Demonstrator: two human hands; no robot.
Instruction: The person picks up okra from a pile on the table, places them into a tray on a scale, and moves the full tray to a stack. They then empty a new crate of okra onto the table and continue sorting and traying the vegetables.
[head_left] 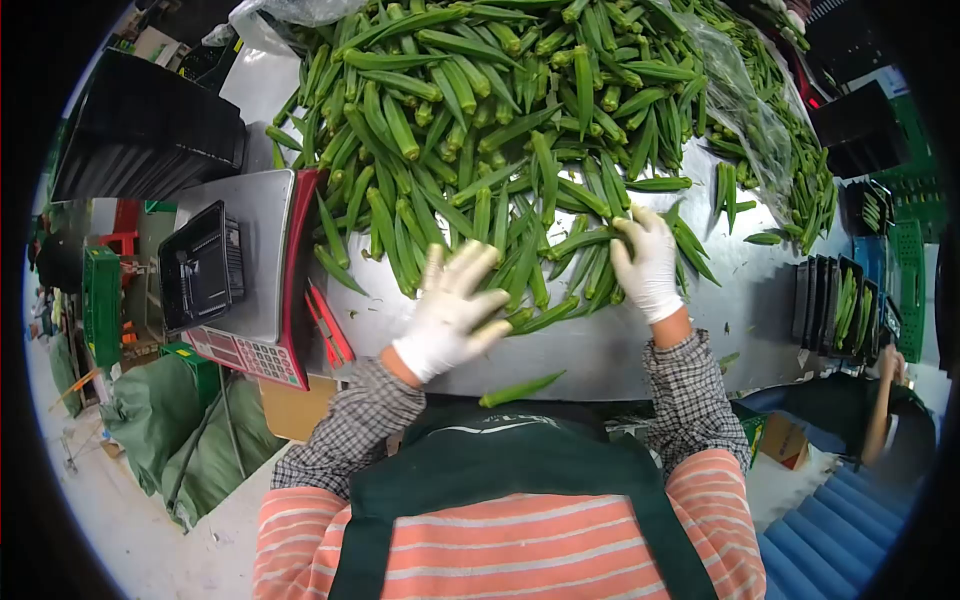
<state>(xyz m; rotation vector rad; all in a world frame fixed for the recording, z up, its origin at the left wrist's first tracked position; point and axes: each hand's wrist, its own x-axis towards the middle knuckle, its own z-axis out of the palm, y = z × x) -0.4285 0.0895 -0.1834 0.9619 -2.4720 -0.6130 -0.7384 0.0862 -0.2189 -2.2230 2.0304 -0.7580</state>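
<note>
A large heap of green okra pods (480, 110) covers the metal table (720, 320). My left hand (452, 315), in a white glove, is over the near edge of the heap with its fingers spread and nothing in it. In a matching glove, my right hand (650, 265) is at the right part of the heap, its thumb and fingers bent around an okra pod (590, 240). A single okra pod (522, 388) lies at the table's front edge, close to my apron.
On my left, a scale (250, 355) carries a black tray (203, 268), beside stacked black trays (150, 130). Red-handled scissors (328, 325) lie near it. At right are upright trays with okra (845, 305), a plastic sheet (735, 90) and another person's arm (880, 405).
</note>
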